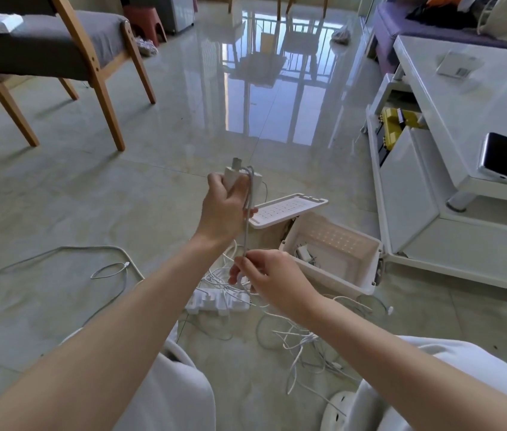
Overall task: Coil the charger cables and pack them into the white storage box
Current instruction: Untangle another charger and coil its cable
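Low over the glossy tile floor (159,188), both bare arms are seen stretched forward.

- Left hand (224,206): raised, fingers curled round a white charger (241,177); prongs point up above the knuckles.
- Cable (247,227): white, looped over the top of the charger, then drawn straight down to the other hand.
- Right hand (272,275): lower and nearer, the cable pinched between thumb and fingertips; remaining fingers loosely bent.
- Storage box (339,279): white, set on the floor just right of the hands, open at the top. A small white plug (305,255) is seen in its near left corner; the rest of its contents cannot be made out.
- Lid (288,211): white, perforated, off the box and propped tilted at its far left side.
- Tangle of cables (305,340): white, heaped on the floor under and in front of the right forearm, spreading toward the box's near corner.
- Power strip (215,301): white, flat on the floor beneath the hands, with strands of the tangle crossing it.
- Loose cable (112,269): thin, laid in a wide curve on the floor at left, well apart from the box.

Surroundings: a wooden chair (90,57) with a grey cushion is noted far left. A white table (463,98) is noted at right, with a dark phone (505,157) lying near its front edge.
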